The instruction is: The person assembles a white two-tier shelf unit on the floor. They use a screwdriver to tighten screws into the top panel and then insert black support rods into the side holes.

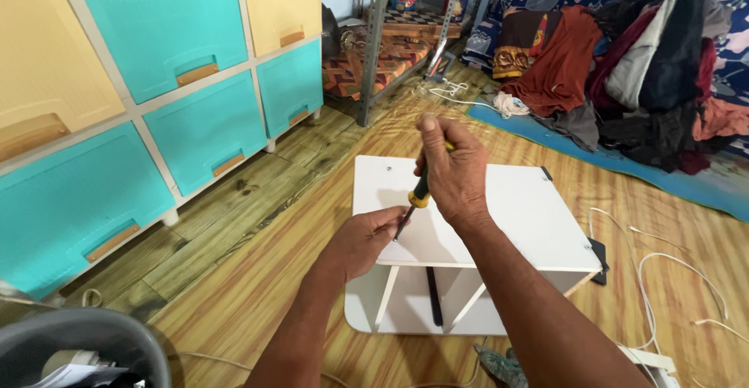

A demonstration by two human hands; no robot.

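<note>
White flat-pack shelf unit (499, 208) sits on the wooden floor (257, 279), right under both hands. Right hand (451, 171) has its fingers wrapped tight around a yellow-and-black screwdriver (417, 197), held nearly upright. Left hand (360, 240) pinches the tip against the top panel. Teal and cream drawers (156, 83) are off to the left.

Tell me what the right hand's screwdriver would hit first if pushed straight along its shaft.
Probably the left hand, whose fingertips sit at the tip of the screwdriver held by the right hand; just beyond lies the white panel.
</note>
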